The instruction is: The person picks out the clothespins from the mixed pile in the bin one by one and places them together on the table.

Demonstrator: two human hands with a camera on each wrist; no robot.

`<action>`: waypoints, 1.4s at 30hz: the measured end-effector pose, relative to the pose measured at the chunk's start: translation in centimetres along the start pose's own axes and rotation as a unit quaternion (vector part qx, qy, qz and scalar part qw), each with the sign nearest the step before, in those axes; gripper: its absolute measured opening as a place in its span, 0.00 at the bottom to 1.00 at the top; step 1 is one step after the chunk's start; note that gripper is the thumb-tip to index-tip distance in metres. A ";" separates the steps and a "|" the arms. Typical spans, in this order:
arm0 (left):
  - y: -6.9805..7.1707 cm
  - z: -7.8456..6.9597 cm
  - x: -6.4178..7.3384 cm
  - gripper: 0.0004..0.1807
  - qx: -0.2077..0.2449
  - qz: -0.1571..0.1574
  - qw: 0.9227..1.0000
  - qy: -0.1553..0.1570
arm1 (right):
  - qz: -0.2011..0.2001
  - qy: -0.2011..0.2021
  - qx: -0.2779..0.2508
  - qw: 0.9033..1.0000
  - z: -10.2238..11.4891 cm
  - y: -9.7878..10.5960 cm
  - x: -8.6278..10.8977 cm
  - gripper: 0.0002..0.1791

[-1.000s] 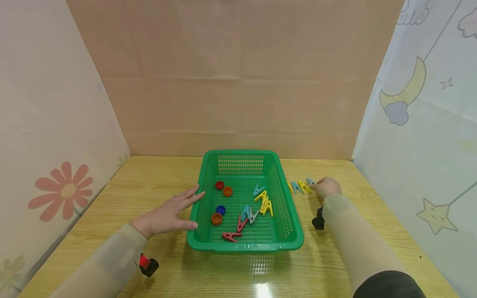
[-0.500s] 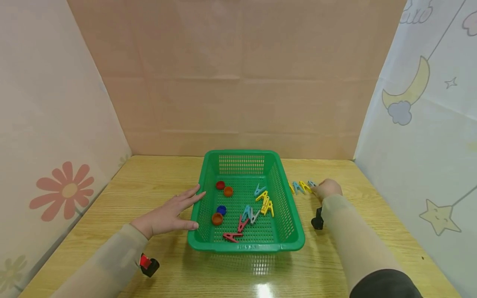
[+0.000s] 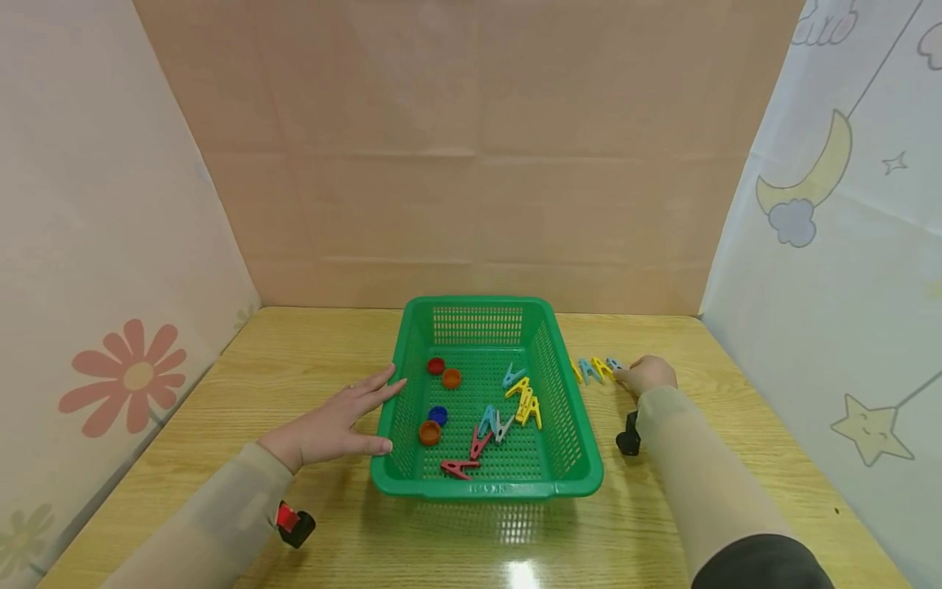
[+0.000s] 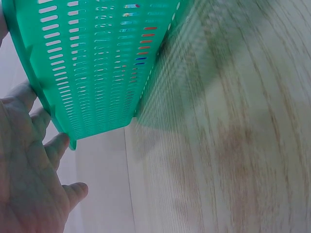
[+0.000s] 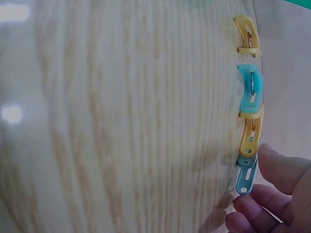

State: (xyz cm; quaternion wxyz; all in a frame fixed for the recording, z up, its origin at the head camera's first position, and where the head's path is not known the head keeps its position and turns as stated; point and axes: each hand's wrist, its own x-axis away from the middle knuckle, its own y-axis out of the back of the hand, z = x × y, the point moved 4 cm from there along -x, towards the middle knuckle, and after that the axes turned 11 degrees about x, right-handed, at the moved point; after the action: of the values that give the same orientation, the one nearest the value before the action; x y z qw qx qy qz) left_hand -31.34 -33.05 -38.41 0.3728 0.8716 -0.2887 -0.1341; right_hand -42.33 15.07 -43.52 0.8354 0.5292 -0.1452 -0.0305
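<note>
My left hand (image 3: 334, 425) rests on the left rim of a green plastic basket (image 3: 486, 488), fingers spread and straight. In the left wrist view those fingers (image 4: 57, 145) lie along the basket's edge. On the table right of the basket, my right hand (image 3: 648, 374) pinches a grey-blue clothespin (image 5: 246, 178) between thumb and fingers. This clothespin ends a row with a yellow clothespin (image 5: 252, 136), a light blue clothespin (image 5: 251, 90) and another yellow clothespin (image 5: 249, 36). The grey-blue one lies right up against its yellow neighbour.
Inside the basket, red, grey, blue and yellow clothespins (image 3: 526, 405) lie to the right. Small caps, red, blue and orange (image 3: 451, 378), lie to the left. A brown backdrop and two patterned side walls enclose the wooden table (image 3: 331, 343).
My right hand has brought the grey-blue clothespin slightly down and toward the yellow one at the row's end. The left hand stays on the basket rim.
</note>
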 end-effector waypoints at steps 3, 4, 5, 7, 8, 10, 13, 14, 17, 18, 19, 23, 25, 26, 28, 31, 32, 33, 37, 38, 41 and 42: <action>0.0 0.0 0.0 0.47 0.001 0.000 1.000 0.000 | 0.000 -0.001 -0.009 1.000 -0.2 0.0 -0.2 0.29; 0.0 -0.1 0.0 0.47 0.001 0.000 1.000 -0.002 | -0.001 0.001 -0.008 1.000 -0.3 0.0 -0.3 0.29; 0.0 -0.1 0.0 0.47 0.002 0.000 1.000 -0.002 | -0.004 0.005 -0.004 1.000 -0.3 0.1 -0.4 0.29; 0.0 -0.1 0.0 0.47 0.004 0.000 1.000 -0.001 | -0.013 0.013 0.005 1.000 -0.4 0.3 -0.6 0.29; 0.0 -0.1 0.0 0.47 0.004 0.000 1.000 -0.001 | -0.016 0.017 0.008 1.000 -0.4 0.5 -0.6 0.28; 0.0 -0.1 0.0 0.47 0.004 0.000 1.000 -0.002 | -0.021 0.025 0.011 0.999 -0.1 0.9 -0.5 0.28; -0.1 -0.1 0.0 0.47 0.007 0.000 1.000 -0.001 | -0.029 0.039 0.013 0.999 0.6 1.5 -0.1 0.28; -0.1 -0.1 -0.1 0.47 0.008 0.000 1.000 -0.001 | -0.031 0.045 0.014 0.998 0.9 1.8 0.1 0.28; -0.1 -0.1 -0.1 0.47 0.009 0.000 1.000 0.000 | -0.044 0.069 0.028 0.996 1.8 2.5 0.4 0.28; -0.1 0.0 -0.1 0.47 0.009 0.000 1.000 0.000 | -0.045 0.075 0.029 0.996 2.1 2.7 0.5 0.28; -0.1 0.0 -0.1 0.47 0.009 0.000 1.000 0.001 | -0.047 0.082 0.030 0.995 2.5 2.9 0.7 0.28; -0.1 0.0 -0.1 0.48 0.009 -0.002 1.000 0.000 | -0.048 0.100 0.015 0.994 3.9 3.7 1.2 0.27; -0.1 0.0 0.0 0.48 0.008 -0.003 1.000 0.000 | -0.048 0.107 0.010 0.993 4.7 4.0 1.4 0.27; -0.1 0.0 0.0 0.48 0.008 -0.002 1.000 0.001 | -0.048 0.111 0.007 0.993 5.0 4.2 1.5 0.26; -0.1 0.0 0.0 0.47 0.009 -0.002 1.000 0.002 | -0.050 0.121 0.002 0.991 5.7 4.5 1.7 0.26; -0.2 0.0 0.1 0.47 0.010 -0.001 1.000 0.002 | -0.054 0.137 -0.006 0.989 6.7 5.0 2.1 0.27; -0.2 0.0 0.1 0.47 0.011 -0.001 1.000 0.002 | -0.055 0.142 -0.013 0.988 7.0 5.2 2.3 0.27; -0.2 0.1 0.1 0.47 0.010 -0.001 1.000 0.002 | -0.056 0.148 -0.017 0.987 7.4 5.5 2.4 0.28; -0.2 0.1 0.1 0.47 0.010 -0.002 1.000 0.002 | -0.058 0.172 -0.024 0.983 8.9 6.5 3.1 0.28; -0.2 0.1 0.1 0.47 0.010 -0.002 1.000 0.002 | -0.057 0.177 -0.026 0.982 9.4 6.8 3.3 0.28; -0.1 0.0 0.2 0.47 0.009 -0.003 1.000 0.003 | -0.061 0.192 -0.022 0.979 10.9 7.5 4.0 0.29; -0.1 0.0 0.2 0.47 0.008 -0.003 1.000 0.002 | -0.063 0.197 -0.022 0.978 11.4 7.7 4.3 0.29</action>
State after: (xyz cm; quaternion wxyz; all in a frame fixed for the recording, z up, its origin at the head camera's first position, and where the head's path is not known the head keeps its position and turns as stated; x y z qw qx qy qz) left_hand -31.16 -33.12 -38.46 0.3656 0.8757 -0.2868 -0.1313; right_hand -42.11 7.55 -31.22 0.8556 0.5143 0.0562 0.0187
